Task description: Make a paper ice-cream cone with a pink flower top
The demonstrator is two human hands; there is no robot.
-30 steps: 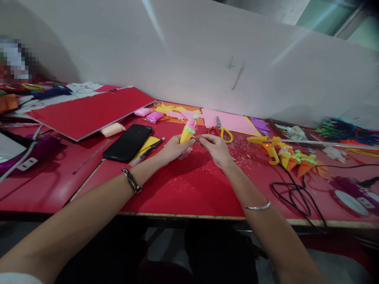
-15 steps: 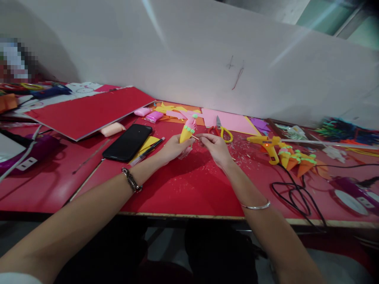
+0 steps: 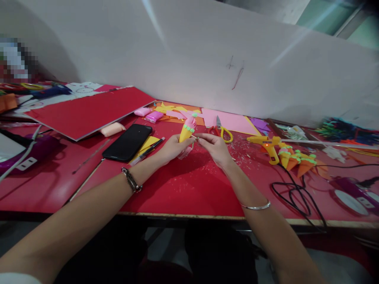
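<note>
A yellow paper ice-cream cone (image 3: 185, 135) with pink clay swirled on top is upright in my left hand (image 3: 172, 149), its fingers wrapped round the lower part. Light green clay dots ring its rim, and one green ball tops it. My right hand (image 3: 214, 148) pinches a thin little stick (image 3: 194, 137), whose other end reaches close to the cone's side. Whether the stick touches the cone I cannot tell. Below my left fingers shows a crumpled clear wrapper (image 3: 185, 152) with a trace of green beside it.
Scissors (image 3: 220, 128) lie behind my right hand. A yellow glue gun (image 3: 269, 148) and several finished clay cones (image 3: 296, 159) are to the right, with a black cable (image 3: 293, 193). At left are a phone (image 3: 128, 142), a pen (image 3: 148, 151) and a large red board (image 3: 94, 110).
My right fingers have shifted slightly on the small stick, and its visible part looks paler and shorter. My left hand and the cone stay nearly where they were.
</note>
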